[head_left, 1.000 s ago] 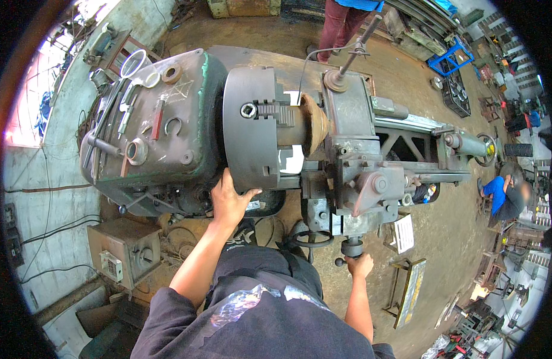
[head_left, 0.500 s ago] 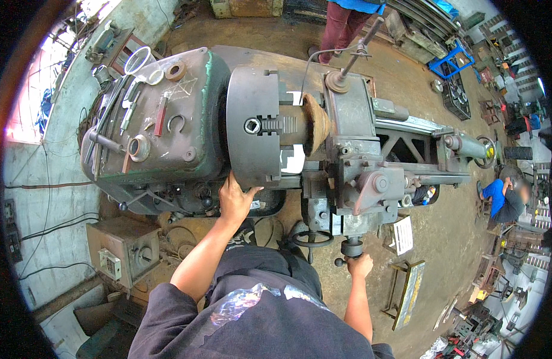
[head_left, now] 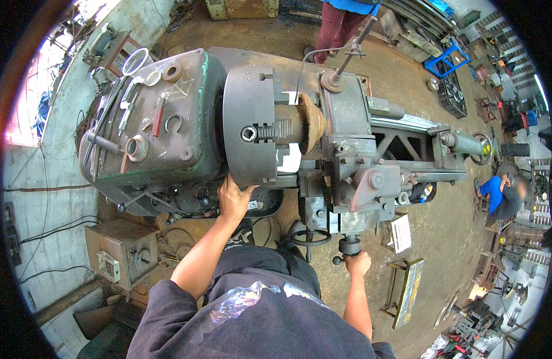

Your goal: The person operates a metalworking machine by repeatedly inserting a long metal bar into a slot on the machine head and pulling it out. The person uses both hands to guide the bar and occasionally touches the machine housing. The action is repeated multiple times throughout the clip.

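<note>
A lathe's large grey chuck (head_left: 243,99) grips a rusty brown, round flanged workpiece (head_left: 311,124) between its stepped jaws (head_left: 267,133). My left hand (head_left: 233,202) is against the chuck's near lower edge, thumb spread away from the fingers; the fingertips are partly hidden behind the rim. At the front of the carriage, my right hand (head_left: 358,263) is closed round the crank handle of the cross-slide dial (head_left: 349,245). A larger handwheel (head_left: 311,238) sits just left of it, untouched. The tool post (head_left: 345,69) carries a tall upright bar beyond the workpiece.
On the headstock (head_left: 186,107) lie metal rings, a red bar (head_left: 158,116), tools and a clear plastic cup (head_left: 136,61). A metal cabinet (head_left: 121,252) is at the left, a low stand (head_left: 409,293) at the right. One person stands beyond the lathe; another sits far right.
The chuck has turned slightly, its visible jaw and socket shifting toward me. Both hands keep nearly the same places, and the whole view has moved a little.
</note>
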Tool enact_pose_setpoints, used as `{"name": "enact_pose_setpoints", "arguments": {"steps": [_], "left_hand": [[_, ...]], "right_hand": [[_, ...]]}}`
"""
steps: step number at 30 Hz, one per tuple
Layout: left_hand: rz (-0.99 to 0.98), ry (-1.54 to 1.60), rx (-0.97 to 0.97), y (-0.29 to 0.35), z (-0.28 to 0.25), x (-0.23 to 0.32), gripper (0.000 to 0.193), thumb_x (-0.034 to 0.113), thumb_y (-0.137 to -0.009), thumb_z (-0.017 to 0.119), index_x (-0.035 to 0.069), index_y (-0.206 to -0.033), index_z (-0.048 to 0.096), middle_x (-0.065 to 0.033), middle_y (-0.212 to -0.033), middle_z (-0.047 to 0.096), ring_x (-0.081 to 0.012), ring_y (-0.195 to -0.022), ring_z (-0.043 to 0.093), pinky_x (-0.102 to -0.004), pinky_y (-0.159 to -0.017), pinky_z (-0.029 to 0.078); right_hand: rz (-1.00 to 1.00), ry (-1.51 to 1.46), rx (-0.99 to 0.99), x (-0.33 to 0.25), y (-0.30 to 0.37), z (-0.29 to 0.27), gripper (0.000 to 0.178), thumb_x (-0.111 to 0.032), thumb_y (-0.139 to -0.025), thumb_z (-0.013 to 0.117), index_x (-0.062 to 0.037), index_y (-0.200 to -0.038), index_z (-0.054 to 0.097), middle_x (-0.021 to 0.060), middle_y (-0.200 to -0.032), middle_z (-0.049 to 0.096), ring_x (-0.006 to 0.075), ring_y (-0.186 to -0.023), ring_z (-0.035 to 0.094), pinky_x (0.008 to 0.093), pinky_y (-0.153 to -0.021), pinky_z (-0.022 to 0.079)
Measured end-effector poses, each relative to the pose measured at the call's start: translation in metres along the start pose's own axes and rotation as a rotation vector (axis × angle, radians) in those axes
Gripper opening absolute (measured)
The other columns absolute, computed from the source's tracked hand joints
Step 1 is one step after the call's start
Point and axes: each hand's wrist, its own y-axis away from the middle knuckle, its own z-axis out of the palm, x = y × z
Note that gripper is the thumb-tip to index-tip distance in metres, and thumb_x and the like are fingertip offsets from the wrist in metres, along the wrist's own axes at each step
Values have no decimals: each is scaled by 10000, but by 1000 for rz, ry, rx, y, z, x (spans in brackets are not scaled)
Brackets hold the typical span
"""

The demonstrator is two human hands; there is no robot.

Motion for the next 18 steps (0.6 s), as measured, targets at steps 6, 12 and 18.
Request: {"name": "enact_pose_setpoints", "arguments": {"steps": [6, 12, 18], "left_hand": [[-55, -41, -105, -12, -26, 28, 857, 186, -689, 947, -88, -1351, 477, -289, -1122, 699, -463, -1049, 689, -481, -885, 554], [82, 118, -164, -50, -73, 74, 1044, 54, -585, 975, -36, -1476, 438, -219, -1085, 723, -343, -995, 727, -388, -863, 569], [-18, 330, 201, -69, -94, 113, 800, 31, -695, 922, 58, -1417, 578, -152, -1134, 723, -214, -972, 717, -328, -852, 582]], "right_hand": [[3, -30, -73, 1, -3, -1, 463, -351, -593, 923, 7, -855, 790, 248, -874, 754, 415, -846, 751, 477, -809, 601], [-27, 2, -32, 3, -3, 2, 471, -365, -581, 909, 5, -847, 791, 243, -856, 756, 404, -835, 754, 478, -799, 600], [-71, -12, 22, 6, -3, 7, 465, -347, -581, 908, 6, -863, 795, 249, -841, 752, 411, -818, 753, 477, -781, 603]]}}
